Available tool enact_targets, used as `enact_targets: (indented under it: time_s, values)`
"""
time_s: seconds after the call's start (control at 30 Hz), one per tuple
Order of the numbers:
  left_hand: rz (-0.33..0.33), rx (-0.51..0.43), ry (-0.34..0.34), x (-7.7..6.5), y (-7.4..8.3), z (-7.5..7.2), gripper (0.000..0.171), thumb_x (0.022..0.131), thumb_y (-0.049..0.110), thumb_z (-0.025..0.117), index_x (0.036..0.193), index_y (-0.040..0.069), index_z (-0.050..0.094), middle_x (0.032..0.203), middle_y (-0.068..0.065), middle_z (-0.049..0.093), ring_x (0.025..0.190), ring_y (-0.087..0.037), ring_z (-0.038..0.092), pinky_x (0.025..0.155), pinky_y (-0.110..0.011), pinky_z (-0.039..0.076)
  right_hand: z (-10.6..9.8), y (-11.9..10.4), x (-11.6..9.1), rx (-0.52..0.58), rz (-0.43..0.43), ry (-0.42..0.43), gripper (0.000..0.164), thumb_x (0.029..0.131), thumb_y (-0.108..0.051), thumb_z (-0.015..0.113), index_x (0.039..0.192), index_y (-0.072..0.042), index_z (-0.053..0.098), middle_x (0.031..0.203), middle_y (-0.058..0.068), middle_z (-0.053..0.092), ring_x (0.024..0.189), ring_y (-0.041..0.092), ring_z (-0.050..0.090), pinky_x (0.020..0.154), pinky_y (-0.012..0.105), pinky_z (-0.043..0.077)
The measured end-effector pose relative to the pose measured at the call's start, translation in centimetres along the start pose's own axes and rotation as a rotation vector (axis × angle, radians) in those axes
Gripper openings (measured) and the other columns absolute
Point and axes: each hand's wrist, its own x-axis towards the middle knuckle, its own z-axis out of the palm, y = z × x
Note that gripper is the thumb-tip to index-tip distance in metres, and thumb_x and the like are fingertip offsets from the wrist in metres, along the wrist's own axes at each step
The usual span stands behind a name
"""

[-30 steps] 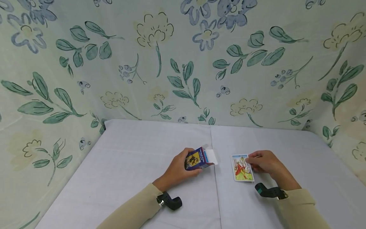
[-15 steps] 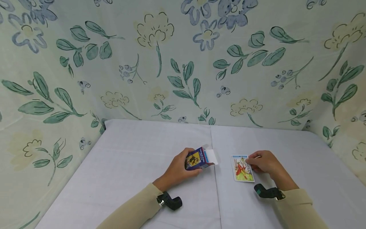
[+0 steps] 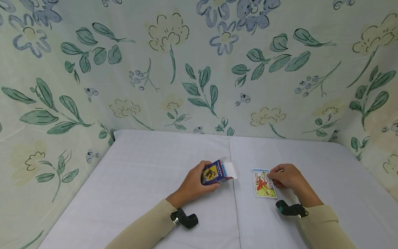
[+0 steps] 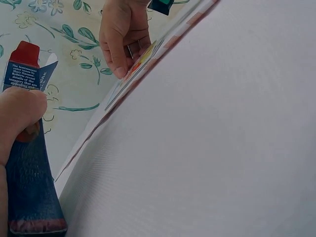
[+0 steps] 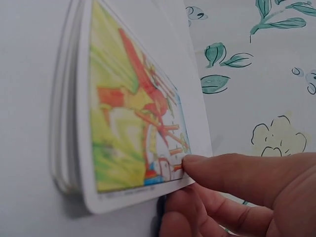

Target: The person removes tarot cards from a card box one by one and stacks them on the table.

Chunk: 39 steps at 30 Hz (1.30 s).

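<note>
My left hand (image 3: 194,180) grips a dark blue tarot card box (image 3: 212,174) with a yellow picture on its front. The box's white end flap (image 3: 230,170) stands out to the right, and the left wrist view shows a red tab (image 4: 25,53) at its open end. To the right, a small stack of tarot cards (image 5: 61,108) lies on the white cloth. Its top card (image 3: 262,185) has a red figure among upright staffs. My right hand (image 3: 287,176) pinches that card at its right edge, thumb on the face and curled fingers underneath.
A white cloth (image 3: 149,155) covers the table, with a crease running front to back between box and cards. Behind and at both sides hangs a floral fabric (image 3: 199,45). Each wrist carries a black camera mount (image 3: 186,219).
My right wrist has shifted very slightly left, and the top card has moved slightly down from the upper edge. My left hand and the box stay in place.
</note>
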Motion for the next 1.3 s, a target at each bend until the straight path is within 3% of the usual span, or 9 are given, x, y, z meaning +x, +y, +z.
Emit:
enact_targets:
  time_s: [1.3]
  values:
    - [0.004,0.011,0.000,0.03,0.07,0.03,0.068,0.079,0.045,0.076,0.132,0.017,0.044,0.115,0.004,0.056,0.096,-0.009,0.053,0.081,-0.024,0.048,0.52,-0.39,0.03,-0.054,-0.008,0.028,0.029,0.087,-0.014,0.069,0.102,0.007,0.058,0.079,0.015,0.060,0.066,0.021,0.058,0.053,0.024,0.048]
